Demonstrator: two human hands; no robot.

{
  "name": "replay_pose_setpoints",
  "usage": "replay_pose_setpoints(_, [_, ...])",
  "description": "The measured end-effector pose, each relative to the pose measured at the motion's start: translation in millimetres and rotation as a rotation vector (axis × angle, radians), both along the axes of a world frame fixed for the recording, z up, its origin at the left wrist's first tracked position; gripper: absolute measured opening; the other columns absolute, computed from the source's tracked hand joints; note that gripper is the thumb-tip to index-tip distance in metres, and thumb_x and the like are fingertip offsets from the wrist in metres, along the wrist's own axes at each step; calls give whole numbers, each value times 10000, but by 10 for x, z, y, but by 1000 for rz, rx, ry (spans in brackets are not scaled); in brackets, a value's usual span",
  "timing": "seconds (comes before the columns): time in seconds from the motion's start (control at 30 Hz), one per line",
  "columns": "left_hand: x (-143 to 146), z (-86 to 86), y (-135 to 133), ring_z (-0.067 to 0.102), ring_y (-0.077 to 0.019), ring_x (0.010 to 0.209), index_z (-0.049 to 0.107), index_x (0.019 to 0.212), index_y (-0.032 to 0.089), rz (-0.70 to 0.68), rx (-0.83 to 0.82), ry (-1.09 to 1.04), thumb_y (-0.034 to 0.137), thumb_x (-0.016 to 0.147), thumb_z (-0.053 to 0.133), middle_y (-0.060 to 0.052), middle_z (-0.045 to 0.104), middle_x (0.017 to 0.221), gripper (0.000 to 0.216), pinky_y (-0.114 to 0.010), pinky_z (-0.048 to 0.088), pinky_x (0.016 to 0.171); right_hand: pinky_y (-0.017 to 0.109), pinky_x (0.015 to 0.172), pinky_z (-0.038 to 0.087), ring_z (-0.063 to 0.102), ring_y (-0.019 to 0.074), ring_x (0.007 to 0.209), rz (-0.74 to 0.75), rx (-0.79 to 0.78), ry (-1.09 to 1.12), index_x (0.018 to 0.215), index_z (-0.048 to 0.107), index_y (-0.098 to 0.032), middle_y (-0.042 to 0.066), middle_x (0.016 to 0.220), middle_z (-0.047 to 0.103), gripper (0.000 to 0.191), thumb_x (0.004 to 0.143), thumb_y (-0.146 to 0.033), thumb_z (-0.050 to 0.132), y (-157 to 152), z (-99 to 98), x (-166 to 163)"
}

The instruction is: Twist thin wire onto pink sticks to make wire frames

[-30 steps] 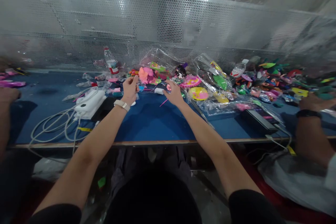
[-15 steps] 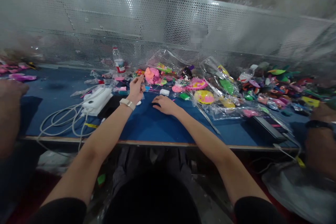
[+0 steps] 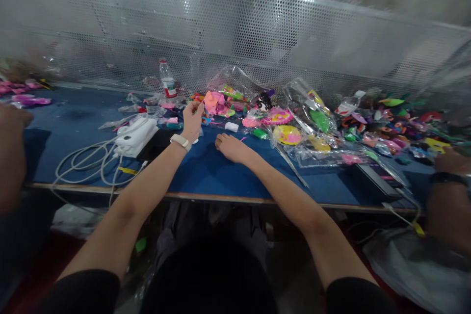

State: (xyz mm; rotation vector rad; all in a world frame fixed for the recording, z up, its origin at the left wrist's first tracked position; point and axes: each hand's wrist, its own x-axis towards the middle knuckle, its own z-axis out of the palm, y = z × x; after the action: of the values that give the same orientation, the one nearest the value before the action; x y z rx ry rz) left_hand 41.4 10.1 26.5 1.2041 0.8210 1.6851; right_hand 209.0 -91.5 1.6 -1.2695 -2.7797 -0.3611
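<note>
"How many bottles?"
"Two plastic ones on the blue worktop [image 3: 213, 176]: a red-capped bottle [image 3: 168, 81] upright, a white-capped bottle [image 3: 349, 104] tilted. What's inside either, I can't make out."
"And the hands?"
"Left hand [image 3: 193, 121]: fingertips together just beside one pink-and-orange lump [image 3: 214, 103]; I can't tell whether they grip anything. Right hand [image 3: 230, 148]: fingers curled on the worktop, palm hidden, near one white piece [image 3: 231, 127] and one green piece [image 3: 260, 133]."

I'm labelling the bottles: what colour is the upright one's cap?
Red; the cap shows best in the head view.
</note>
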Motion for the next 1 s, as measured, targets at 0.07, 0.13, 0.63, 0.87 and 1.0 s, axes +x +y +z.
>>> replay_pose_setpoints(0.07, [-7, 4, -12, 577, -98, 565, 568, 933, 215, -21, 16, 23, 449, 935, 813, 40, 545, 726, 339, -193, 385, 470, 394, 910, 496, 621, 283, 1112, 37, -46, 47, 1146, 711, -121, 183, 1254, 664, 208, 1097, -219, 533, -23, 18, 29])
replay_pose_setpoints(0.13, [-9, 7, -21, 574, -104, 572, 570, 935, 215, -37, 24, 34, 467, 933, 813, 38, 541, 713, 350, -198, 390, 476, 394, 932, 506, 628, 270, 1089, 80, -87, 97, 1111, 716, -137, 161, 1231, 659, 189, 1085, -276, 591, -38, 30, 50])
replay_pose_setpoints(0.63, [-55, -3, 38, 561, -96, 587, 561, 986, 232, -145, 144, 36, 568, 919, 815, 39, 533, 749, 426, -183, 364, 431, 364, 938, 517, 662, 227, 1003, 76, -161, 270, 1023, 700, -148, 128, 1126, 694, 127, 1051, -241, 618, -61, 45, 43])
replay_pose_setpoints(0.87, [-14, -22, 17, 553, -88, 548, 579, 982, 240, -177, 161, 127, 536, 973, 765, 35, 560, 747, 350, -197, 413, 449, 294, 686, 567, 696, 185, 846, -214, -288, 1525, 1115, 658, -205, 47, 963, 728, 455, 958, -632, 670, 319, 62, 375])
replay_pose_setpoints(1.0, [4, -50, -14, 592, -131, 577, 601, 951, 217, -203, 207, 300, 487, 1020, 697, 12, 592, 701, 294, -268, 518, 547, 302, 722, 605, 713, 179, 844, -166, -257, 1763, 1149, 698, -222, 40, 947, 741, 502, 892, -649, 751, 369, 105, 484])
